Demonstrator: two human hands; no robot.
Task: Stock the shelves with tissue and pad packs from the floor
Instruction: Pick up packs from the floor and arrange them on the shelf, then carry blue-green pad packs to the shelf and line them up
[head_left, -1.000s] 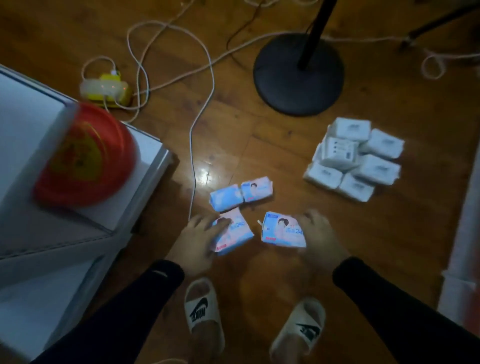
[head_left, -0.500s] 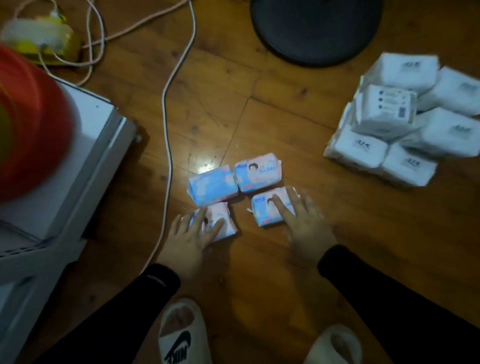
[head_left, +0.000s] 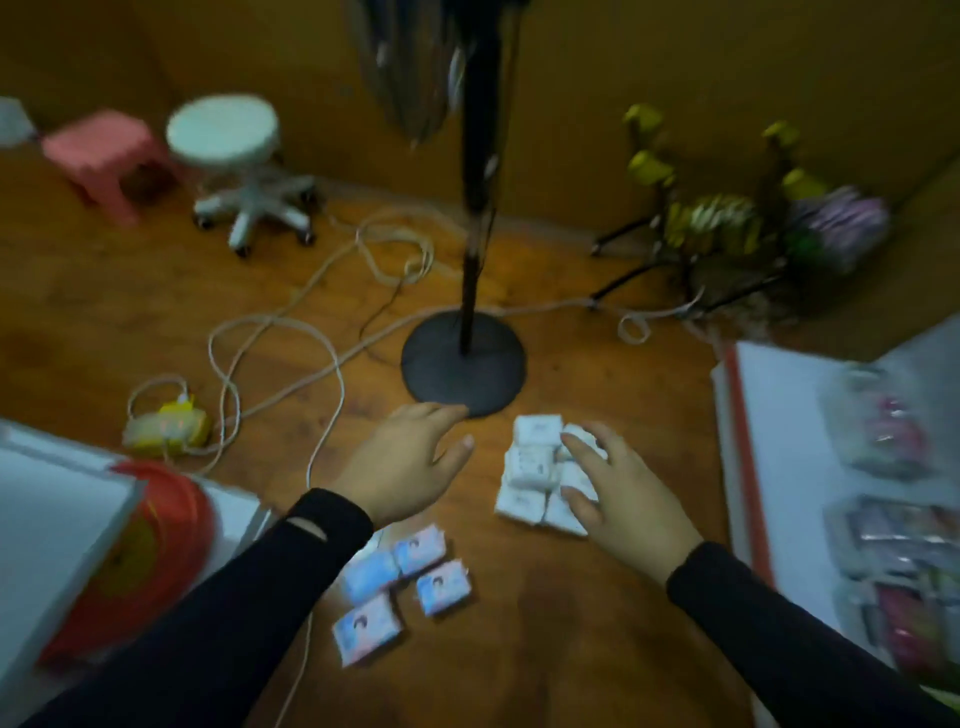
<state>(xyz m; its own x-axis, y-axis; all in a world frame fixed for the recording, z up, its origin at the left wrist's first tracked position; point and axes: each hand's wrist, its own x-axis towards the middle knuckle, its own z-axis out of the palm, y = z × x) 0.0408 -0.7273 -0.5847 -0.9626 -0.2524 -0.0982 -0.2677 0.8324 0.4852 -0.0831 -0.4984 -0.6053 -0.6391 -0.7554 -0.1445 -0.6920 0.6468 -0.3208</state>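
Tissue packs sit stacked on floor beside lamp base, right hand spread loose over them, left hand relaxed and empty nearby; best clamp stack from both sides, pad packs after.

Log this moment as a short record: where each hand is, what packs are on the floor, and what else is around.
left hand: open, over bare floor, holding nothing
right hand: open, fingers spread at the white tissue packs; contact unclear
pad packs: four blue-pink packs on the floor, nearer the person, untouched
floor: wood
shelf: white, at right, holds wrapped goods
nearby: black stand base, white cables, swivel stool
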